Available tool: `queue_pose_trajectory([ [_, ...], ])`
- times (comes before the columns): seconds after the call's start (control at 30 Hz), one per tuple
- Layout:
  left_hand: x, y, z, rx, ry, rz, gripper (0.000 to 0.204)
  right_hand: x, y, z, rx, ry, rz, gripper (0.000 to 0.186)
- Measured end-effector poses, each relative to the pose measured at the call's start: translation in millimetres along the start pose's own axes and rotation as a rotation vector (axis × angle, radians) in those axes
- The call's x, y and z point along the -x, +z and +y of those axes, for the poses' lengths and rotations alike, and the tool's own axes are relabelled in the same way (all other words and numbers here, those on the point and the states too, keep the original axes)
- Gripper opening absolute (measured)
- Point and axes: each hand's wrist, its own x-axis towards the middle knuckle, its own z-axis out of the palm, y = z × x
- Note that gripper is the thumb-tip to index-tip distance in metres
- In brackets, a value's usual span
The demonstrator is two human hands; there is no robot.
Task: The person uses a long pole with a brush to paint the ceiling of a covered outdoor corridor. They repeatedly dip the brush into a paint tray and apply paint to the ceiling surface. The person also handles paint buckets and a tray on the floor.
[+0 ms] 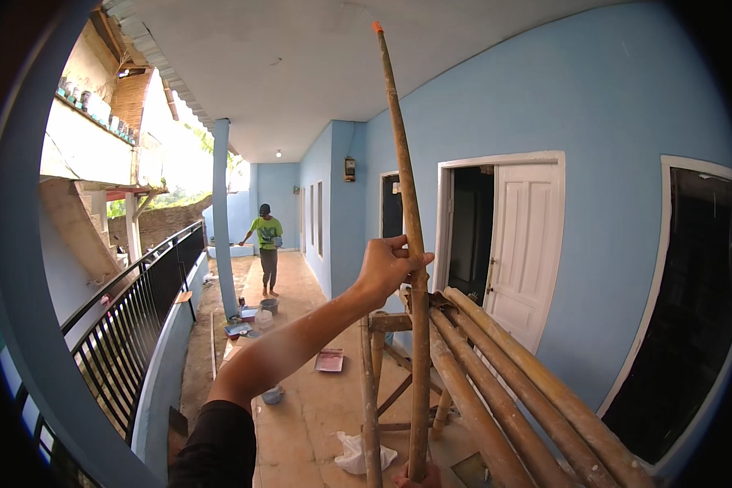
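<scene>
A long bamboo pole [400, 154] stands nearly upright before me, its orange-tipped top [377, 28] close to the white ceiling [301, 65]. My left hand [394, 264] grips it around the middle. Only part of my right hand [419, 480] shows at the bottom edge, closed round the lower end of the pole. Just to the right, several thick bamboo poles [504, 382] form the top of a bamboo scaffold [370, 390], sloping down toward me.
A person [266, 248] in a green top is down the tiled porch [293, 415], near a bucket [268, 306] and paint tray [328, 360]. A railing [98, 358] and post [222, 211] line the left; a door [525, 244] and window [683, 293] the right. A plastic bag [354, 455] lies below.
</scene>
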Motion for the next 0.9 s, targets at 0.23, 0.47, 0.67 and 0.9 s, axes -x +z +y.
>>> queue_pose_trajectory([
  [0.23,96.0,44.2,25.3,0.161,-0.083,0.143,0.065,95.8,-20.7,8.5,-0.014,0.196,-0.055,0.033],
  [0.47,129.4,1.4,32.7,0.116,-0.048,0.191,0.061,129.8,34.8,28.7,0.004,0.283,-0.037,0.037],
  [0.67,106.0,-43.1,31.0,0.163,0.015,0.203,0.058,87.3,80.6,25.1,0.145,0.213,0.043,0.038],
  [0.9,-3.1,-136.1,-5.4,0.044,-0.002,0.249,0.040,-37.5,139.5,5.6,0.076,0.126,0.044,0.036],
])
